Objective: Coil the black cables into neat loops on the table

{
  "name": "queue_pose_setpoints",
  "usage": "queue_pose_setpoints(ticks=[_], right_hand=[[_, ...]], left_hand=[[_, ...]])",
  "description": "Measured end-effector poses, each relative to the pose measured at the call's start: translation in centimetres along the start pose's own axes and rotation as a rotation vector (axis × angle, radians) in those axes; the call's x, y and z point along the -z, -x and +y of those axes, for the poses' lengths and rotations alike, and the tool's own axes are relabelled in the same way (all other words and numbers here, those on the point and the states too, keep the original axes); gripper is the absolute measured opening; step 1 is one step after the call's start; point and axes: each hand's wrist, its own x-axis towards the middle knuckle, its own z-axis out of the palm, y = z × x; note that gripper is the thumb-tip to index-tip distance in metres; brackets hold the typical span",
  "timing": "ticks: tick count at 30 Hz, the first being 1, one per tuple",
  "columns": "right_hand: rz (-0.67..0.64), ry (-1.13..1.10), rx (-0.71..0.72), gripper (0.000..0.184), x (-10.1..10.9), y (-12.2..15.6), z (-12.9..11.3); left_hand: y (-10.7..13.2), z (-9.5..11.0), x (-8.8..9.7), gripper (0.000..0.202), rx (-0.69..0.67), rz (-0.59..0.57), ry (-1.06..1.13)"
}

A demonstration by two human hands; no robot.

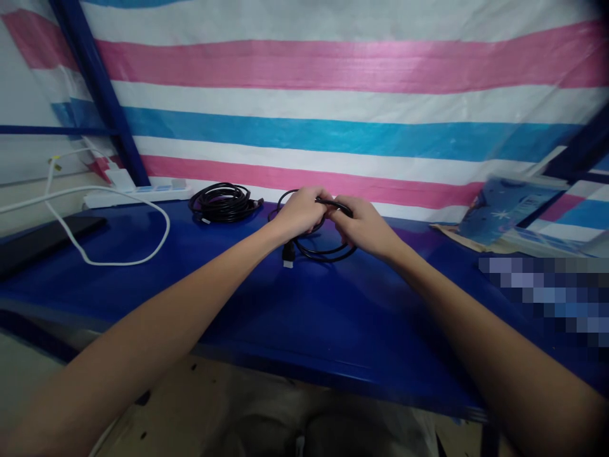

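Observation:
A black cable [318, 249] lies looped on the blue table [285, 317], with a plug end [288, 256] hanging toward me. My left hand [301, 213] is closed round the top of the loops. Right beside it, my right hand [362, 226] is also closed on the same cable, fingers pinching the strands. The two hands touch over the coil. A second black cable coil [222, 203] rests on the table to the left of my hands, untouched.
A white power strip [143, 192] sits at the back left, its white cord [118, 254] looping over the table. A dark flat object [42, 238] lies at the far left. Blue printed packaging [504, 212] rests at the back right. A striped tarp [333, 95] hangs behind.

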Motion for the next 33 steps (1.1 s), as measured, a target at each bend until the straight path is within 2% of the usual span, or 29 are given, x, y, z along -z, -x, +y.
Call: queue_pose_setpoints(ticks=[17,33], right_hand=[[0.02,0.057,0.021,0.026,-0.09,-0.21,0.08],[0.004,0.114,0.0,0.022,0.05,0.19,-0.23]], left_hand=[[-0.09,0.12,0.01,0.013,0.039,0.001,-0.011],[0.2,0.33,0.04,0.014,-0.013,0.014,-0.078]])
